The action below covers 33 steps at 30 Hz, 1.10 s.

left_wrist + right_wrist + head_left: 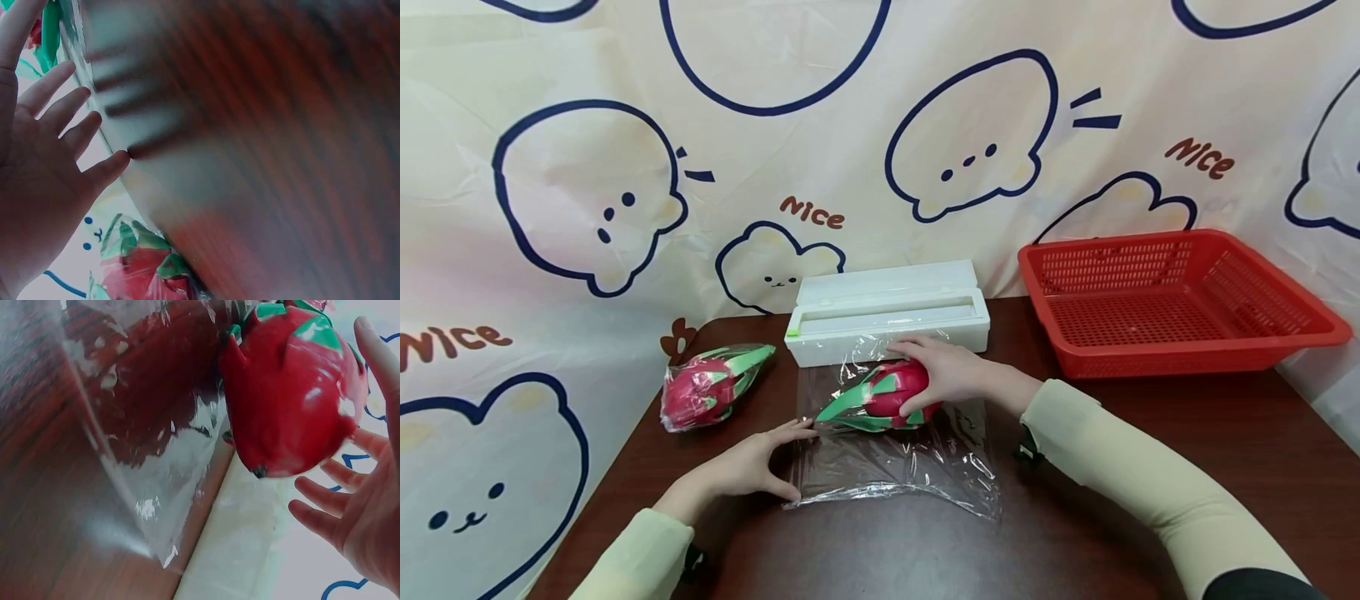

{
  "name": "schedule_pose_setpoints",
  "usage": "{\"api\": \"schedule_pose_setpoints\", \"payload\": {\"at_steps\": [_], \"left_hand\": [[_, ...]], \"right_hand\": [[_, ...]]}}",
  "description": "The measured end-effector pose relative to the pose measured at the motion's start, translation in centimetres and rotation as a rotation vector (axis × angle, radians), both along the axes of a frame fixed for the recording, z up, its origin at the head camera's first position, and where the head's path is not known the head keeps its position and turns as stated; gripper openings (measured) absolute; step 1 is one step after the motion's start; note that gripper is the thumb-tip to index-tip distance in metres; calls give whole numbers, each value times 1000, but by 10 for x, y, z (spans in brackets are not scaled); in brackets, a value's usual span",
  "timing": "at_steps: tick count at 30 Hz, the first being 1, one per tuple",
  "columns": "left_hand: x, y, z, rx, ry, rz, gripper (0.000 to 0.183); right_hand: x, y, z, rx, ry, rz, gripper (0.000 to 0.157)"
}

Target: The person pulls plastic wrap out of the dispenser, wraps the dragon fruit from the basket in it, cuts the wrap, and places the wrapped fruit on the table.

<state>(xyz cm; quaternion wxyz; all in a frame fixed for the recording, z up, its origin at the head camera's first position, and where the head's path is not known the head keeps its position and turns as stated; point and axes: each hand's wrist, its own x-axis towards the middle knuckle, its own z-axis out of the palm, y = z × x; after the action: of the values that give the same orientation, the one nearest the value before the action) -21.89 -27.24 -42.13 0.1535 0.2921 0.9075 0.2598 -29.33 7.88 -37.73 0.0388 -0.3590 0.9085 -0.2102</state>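
A red dragon fruit with green leafy scales point(891, 396) lies on a sheet of clear plastic film point(895, 467). My right hand point(951, 375) is at its blunt end, thumb on the near side and outstretched fingers on the far side; the right wrist view shows these fingers point(331, 494) spread beside the fruit. At the film's left edge is my left hand point(748, 462), fingers spread and tips right at the edge, close to the fruit's green tip. A second dragon fruit point(711, 392), wrapped in clear film, lies to the left.
A white film dispenser box point(891, 337) stands behind the film with its lid up. At the back right is a red plastic basket point(1157, 358). A cloth printed with cartoon bears point(760, 167) hangs behind the dark wooden table point(1090, 508).
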Motion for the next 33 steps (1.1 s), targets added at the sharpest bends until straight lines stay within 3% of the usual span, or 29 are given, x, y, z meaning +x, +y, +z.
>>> {"api": "schedule_pose_setpoints", "payload": {"at_steps": [14, 19, 23, 28, 33], "left_hand": [[2, -9, 7, 48, -30, 75, 74], [6, -7, 14, 65, 13, 126, 68], [13, -3, 16, 104, 51, 164, 62], [25, 3, 17, 152, 77, 120, 51], [36, 12, 16, 168, 23, 24, 35]], "right_hand": [[9, 36, 13, -46, -51, -54, 102], [17, 56, 15, -76, -20, -69, 99], [28, 71, 8, -166, 1, -31, 94], [49, 83, -3, -242, -16, 44, 81], [74, 84, -15, -211, -83, 113, 66]]}}
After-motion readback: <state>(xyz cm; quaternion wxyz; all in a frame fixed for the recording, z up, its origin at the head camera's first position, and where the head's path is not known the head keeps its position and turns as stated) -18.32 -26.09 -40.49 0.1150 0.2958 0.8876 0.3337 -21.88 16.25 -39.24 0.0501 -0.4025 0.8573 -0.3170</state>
